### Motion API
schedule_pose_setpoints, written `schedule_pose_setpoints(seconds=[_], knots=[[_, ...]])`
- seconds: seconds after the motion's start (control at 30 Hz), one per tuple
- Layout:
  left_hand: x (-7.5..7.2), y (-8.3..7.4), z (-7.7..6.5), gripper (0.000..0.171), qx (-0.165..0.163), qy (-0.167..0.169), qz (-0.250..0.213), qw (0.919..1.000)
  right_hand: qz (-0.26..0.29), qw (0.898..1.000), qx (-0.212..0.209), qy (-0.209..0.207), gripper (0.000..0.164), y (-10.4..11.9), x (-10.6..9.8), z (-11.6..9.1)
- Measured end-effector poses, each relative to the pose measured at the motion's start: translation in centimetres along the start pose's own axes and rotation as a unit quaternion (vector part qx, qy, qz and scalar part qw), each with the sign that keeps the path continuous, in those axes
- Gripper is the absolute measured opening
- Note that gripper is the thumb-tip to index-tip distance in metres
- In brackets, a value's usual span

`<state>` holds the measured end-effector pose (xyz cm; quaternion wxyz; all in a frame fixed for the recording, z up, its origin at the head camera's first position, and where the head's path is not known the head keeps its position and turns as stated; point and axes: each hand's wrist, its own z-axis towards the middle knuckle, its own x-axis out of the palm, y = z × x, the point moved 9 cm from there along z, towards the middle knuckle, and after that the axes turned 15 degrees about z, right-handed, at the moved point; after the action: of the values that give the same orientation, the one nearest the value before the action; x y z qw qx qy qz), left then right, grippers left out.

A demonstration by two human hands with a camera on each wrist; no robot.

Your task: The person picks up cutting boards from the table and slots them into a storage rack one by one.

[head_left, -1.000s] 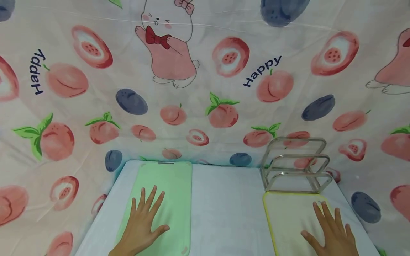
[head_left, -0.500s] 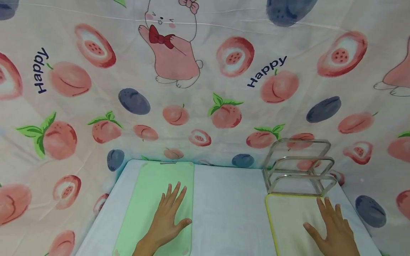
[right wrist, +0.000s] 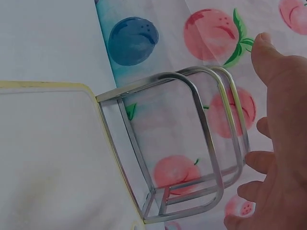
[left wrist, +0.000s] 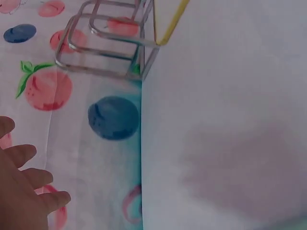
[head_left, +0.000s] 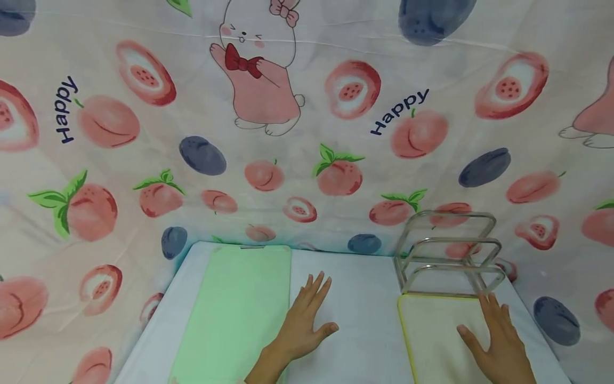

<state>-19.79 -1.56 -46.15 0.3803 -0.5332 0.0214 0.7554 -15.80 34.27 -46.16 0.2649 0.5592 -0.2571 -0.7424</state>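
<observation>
My left hand (head_left: 304,322) hovers with spread fingers over the white table, just right of the green board (head_left: 235,309), and holds nothing. Its shadow falls on the white surface in the left wrist view. My right hand (head_left: 503,341), also spread and without anything in it, is over the right side of the cream board with a yellow rim (head_left: 441,336). Behind that board stands a metal rack (head_left: 451,266) with several upright loops; the right fingertips overlap its base in the head view. In the right wrist view the rack (right wrist: 206,124) appears beside the fingers.
A fruit-and-rabbit patterned cloth (head_left: 307,106) hangs at the back and both sides of the table. White table surface (head_left: 350,304) lies between the two boards. The green board has a dark metal clip or slot (head_left: 252,247) at its far edge.
My left hand has moved right, from over the green board to the white table beside it. My right hand has stayed nearly in place, its fingers drawn slightly closer together.
</observation>
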Motion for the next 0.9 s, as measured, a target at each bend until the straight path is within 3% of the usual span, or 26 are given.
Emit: schedule_pose_setpoints(seconds=[0.3, 0.57, 0.9], knots=[[3.0, -2.6, 2.5, 0.082, 0.014, 0.036, -0.061, 0.9974, 0.036, 0.999, 0.007, 0.009, 0.080, -0.1, 0.4, 1.7], [5.6, -4.5, 3.7, 0.080, 0.048, 0.056, -0.079, 0.9941, 0.061, 0.998, 0.027, -0.013, 0.075, -1.7, -0.1, 2.7], [7.9, -6.3, 5.4, 0.078, 0.037, 0.066, -0.082, 0.9937, 0.093, 0.995, 0.010, -0.041, 0.071, -3.2, -1.0, 3.8]])
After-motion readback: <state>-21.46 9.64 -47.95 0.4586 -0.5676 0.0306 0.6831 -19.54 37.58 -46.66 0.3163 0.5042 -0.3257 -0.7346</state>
